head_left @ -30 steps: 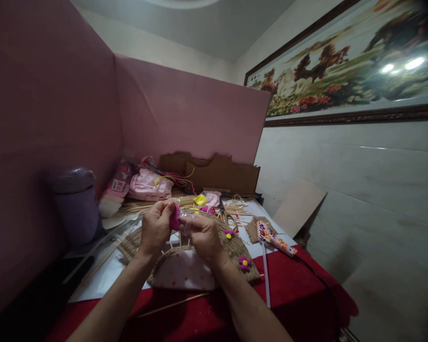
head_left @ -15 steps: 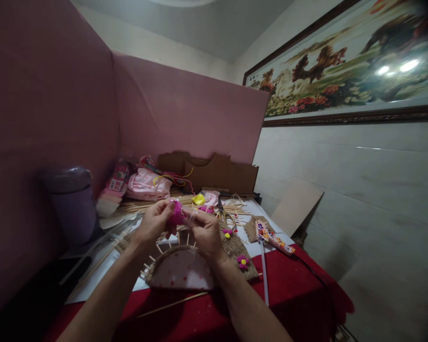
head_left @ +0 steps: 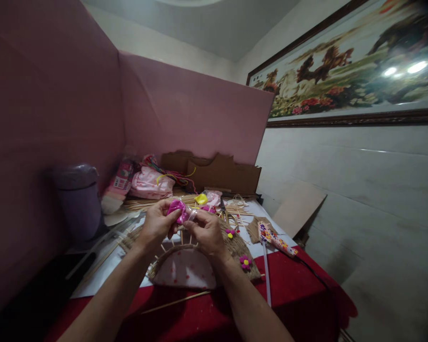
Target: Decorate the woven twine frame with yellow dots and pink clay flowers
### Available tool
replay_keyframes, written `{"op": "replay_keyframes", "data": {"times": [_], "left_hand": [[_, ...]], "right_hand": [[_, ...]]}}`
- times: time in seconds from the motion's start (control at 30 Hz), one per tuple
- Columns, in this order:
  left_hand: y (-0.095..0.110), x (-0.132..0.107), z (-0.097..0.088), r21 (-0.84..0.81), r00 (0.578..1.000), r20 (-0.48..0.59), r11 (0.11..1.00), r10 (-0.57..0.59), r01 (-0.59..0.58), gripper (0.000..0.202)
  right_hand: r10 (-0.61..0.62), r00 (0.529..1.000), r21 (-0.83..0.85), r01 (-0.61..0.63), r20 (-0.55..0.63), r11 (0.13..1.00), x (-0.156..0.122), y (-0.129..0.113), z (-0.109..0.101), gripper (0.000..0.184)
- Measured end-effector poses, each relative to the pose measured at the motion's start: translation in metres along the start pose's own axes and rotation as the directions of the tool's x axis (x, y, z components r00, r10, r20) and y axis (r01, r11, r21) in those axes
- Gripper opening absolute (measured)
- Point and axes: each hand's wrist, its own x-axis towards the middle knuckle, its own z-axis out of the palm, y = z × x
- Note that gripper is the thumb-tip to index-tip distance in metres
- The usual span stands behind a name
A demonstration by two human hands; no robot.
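My left hand (head_left: 156,224) and my right hand (head_left: 207,231) are raised together over the table, both pinching a small clear plastic bag with bright pink bits (head_left: 178,209) inside it. The left fingers hold its left side, the right fingertips its right end. Below the hands lies a half-round woven straw piece (head_left: 239,247) with a white dotted fabric centre (head_left: 185,273), thin sticks poking out of it and small pink-and-yellow flowers (head_left: 245,261) stuck on its right part.
A flower-patterned glue gun (head_left: 274,240) with a white stick and black cord lies at right on the red tablecloth (head_left: 299,285). Scissors (head_left: 224,213), loose sticks, a yellow piece and pink bags lie behind. A purple lidded bin (head_left: 77,199) stands left, brown cardboard (head_left: 221,173) at the back.
The pink bag has turned from edge-on to spread wider between my fingers, and my hands have shifted slightly; the view has drifted a little.
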Motion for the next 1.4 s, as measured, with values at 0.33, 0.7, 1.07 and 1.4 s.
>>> {"op": "replay_keyframes", "data": {"times": [0.33, 0.7, 1.07, 1.4], "left_hand": [[-0.004, 0.0, 0.006, -0.045, 1.0, 0.022, 0.999, 0.009, -0.008, 0.04], [-0.003, 0.0, 0.004, -0.001, 0.999, 0.02, 0.999, 0.032, -0.032, 0.04], [-0.006, -0.003, 0.004, -0.066, 0.999, -0.003, 0.997, -0.039, 0.039, 0.038], [-0.003, -0.002, 0.003, -0.06, 0.993, -0.114, 0.998, -0.037, 0.03, 0.033]], "right_hand": [[-0.028, 0.997, -0.161, 0.015, -0.076, 0.987, 0.001, 0.002, -0.002, 0.006], [0.015, 1.0, -0.105, -0.018, -0.025, 0.994, 0.002, 0.005, -0.001, 0.009], [0.014, 1.0, 0.006, -0.014, 0.006, 1.0, 0.001, 0.005, -0.002, 0.014], [0.052, 0.995, 0.025, -0.05, -0.09, 0.998, 0.003, 0.014, 0.0, 0.008]]}}
